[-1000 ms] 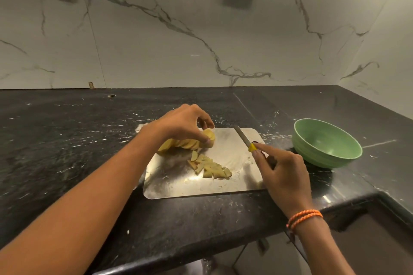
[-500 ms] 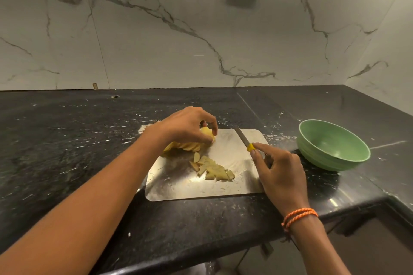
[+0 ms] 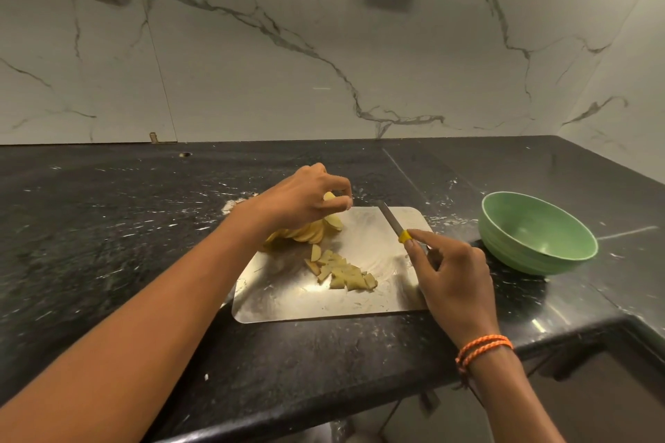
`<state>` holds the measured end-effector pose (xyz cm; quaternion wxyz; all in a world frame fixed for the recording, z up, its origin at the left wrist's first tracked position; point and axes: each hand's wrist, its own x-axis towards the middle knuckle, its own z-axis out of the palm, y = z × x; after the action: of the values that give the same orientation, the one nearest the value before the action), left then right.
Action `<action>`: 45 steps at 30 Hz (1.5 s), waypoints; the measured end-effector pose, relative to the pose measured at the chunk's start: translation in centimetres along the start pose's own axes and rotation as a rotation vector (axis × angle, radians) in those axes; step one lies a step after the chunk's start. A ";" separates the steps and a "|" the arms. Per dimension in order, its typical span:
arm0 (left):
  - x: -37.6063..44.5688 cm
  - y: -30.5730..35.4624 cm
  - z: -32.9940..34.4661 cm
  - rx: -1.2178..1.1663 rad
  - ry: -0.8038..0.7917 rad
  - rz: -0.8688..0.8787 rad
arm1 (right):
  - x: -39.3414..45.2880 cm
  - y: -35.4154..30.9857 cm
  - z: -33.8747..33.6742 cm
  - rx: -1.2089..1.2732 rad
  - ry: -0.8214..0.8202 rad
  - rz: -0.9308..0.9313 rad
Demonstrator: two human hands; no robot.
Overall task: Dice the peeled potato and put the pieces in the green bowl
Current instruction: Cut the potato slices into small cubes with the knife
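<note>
Left hand had lifted slightly, fingers pinching the sliced potato; right hand gripped the knife over the steel board.

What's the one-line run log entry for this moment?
left hand: pinches slice above sliced yellow potato | right hand: holds yellow-handled knife | green bowl: no pieces visible

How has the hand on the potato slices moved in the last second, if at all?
Yes. The left hand has lifted off the potato slices, judged against the steel cutting board; its fingertips now pinch one slice raised above the fanned row.
</note>
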<state>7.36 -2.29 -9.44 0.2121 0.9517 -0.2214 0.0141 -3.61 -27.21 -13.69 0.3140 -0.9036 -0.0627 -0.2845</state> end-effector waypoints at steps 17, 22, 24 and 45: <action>0.0 2.4 2.4 0.119 0.095 -0.011 | -0.7 -2.3 0.5 -0.215 -0.043 -0.088; -0.1 3.0 2.9 0.160 0.148 -0.039 | -0.3 -3.3 1.3 -0.312 -0.104 -0.110; 0.0 3.0 3.0 0.161 0.153 -0.045 | -0.2 -3.3 1.5 -0.326 -0.142 -0.102; 0.1 3.5 4.3 0.226 0.194 -0.087 | -5.0 -3.2 -1.4 -0.244 -0.116 -0.076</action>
<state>5.63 -6.96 -11.95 0.1243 0.9724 -0.1556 0.1217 -9.36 -25.18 -13.92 0.1866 -0.9471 -0.0799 -0.2488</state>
